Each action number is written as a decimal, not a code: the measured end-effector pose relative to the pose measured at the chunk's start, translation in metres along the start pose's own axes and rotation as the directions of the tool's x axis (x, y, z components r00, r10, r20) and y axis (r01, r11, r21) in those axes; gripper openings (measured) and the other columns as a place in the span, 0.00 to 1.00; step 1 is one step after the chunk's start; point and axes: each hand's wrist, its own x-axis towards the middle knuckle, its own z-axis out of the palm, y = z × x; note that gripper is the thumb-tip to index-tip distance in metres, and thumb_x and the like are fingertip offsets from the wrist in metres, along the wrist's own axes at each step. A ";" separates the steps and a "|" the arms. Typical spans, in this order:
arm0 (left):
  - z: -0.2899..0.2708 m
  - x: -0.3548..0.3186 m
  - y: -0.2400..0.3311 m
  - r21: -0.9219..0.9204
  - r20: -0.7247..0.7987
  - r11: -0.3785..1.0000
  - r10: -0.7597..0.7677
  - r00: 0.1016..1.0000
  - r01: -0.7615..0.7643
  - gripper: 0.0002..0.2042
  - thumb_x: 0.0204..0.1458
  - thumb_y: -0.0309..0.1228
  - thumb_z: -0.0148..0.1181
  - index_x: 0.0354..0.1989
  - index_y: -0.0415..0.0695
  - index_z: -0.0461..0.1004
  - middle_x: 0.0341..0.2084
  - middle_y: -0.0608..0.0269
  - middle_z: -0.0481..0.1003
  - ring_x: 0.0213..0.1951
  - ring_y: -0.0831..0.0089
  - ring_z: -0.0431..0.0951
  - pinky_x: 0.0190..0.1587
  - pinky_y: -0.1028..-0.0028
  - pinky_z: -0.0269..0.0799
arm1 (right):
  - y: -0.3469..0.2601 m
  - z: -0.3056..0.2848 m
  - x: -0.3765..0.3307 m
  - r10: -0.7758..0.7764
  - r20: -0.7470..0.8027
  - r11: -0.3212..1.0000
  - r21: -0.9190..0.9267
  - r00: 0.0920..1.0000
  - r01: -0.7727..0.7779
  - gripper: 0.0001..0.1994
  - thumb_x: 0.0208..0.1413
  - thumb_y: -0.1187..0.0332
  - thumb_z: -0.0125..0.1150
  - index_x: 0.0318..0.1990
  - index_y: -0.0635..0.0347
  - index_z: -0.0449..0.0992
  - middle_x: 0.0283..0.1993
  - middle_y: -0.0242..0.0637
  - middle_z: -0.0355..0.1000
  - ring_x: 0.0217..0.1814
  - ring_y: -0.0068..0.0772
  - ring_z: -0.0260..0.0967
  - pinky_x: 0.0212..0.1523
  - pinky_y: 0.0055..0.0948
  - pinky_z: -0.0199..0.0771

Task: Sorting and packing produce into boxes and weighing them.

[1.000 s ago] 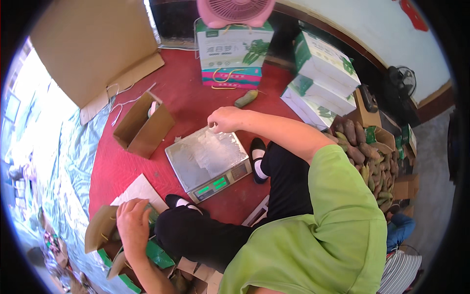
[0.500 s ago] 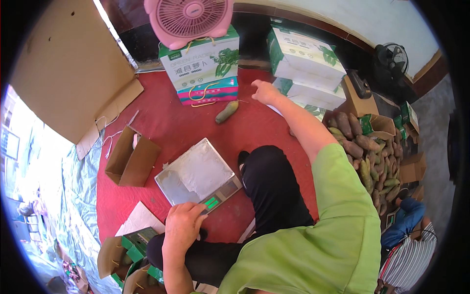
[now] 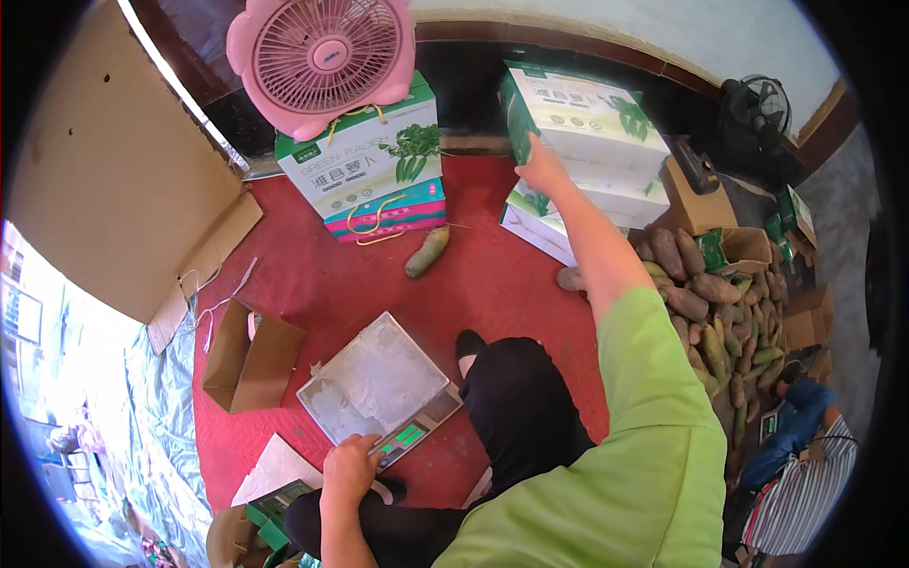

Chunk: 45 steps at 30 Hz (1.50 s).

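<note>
cardboard carton (image 3: pixel 587 131), oblong, smooth-sided, right hand (image 3: pixel 543 170) at its end

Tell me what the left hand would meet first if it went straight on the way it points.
The left hand would most likely meet the near edge of the scale first; the fingertips overlap that edge in this view, though depth leaves actual contact unclear.

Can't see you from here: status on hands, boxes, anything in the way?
Right hand at white boxes, grip unclear. Left hand at scale, near edge. Green vegetable on floor, apart from both hands; nothing visibly blocking.
</note>
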 end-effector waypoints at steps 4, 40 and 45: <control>-0.001 0.005 0.003 0.015 0.018 1.000 0.013 1.000 -0.014 0.14 0.46 0.34 0.64 0.43 0.48 0.78 0.32 0.54 0.76 0.37 0.53 0.77 0.40 0.59 0.72 | 0.031 -0.011 -0.031 0.079 -0.120 0.997 0.018 0.990 -0.078 0.41 0.48 0.64 0.63 0.68 0.60 0.47 0.47 0.51 0.74 0.49 0.50 0.72 0.51 0.42 0.71; 0.004 0.040 0.002 0.007 0.234 0.986 -0.161 0.959 0.164 0.18 0.46 0.36 0.65 0.47 0.47 0.77 0.33 0.53 0.78 0.39 0.54 0.78 0.42 0.61 0.72 | 0.061 0.022 0.097 0.365 0.093 0.618 0.720 0.927 -0.315 0.39 0.52 0.73 0.62 0.67 0.42 0.46 0.53 0.42 0.66 0.37 0.41 0.75 0.35 0.43 0.72; 0.002 0.038 0.007 0.024 0.214 0.990 -0.141 0.967 0.139 0.18 0.46 0.36 0.66 0.47 0.47 0.77 0.33 0.53 0.78 0.39 0.54 0.78 0.42 0.61 0.72 | 0.067 0.029 0.067 0.328 0.069 0.610 0.746 0.942 -0.267 0.41 0.53 0.75 0.60 0.70 0.43 0.42 0.51 0.41 0.68 0.35 0.37 0.75 0.33 0.40 0.71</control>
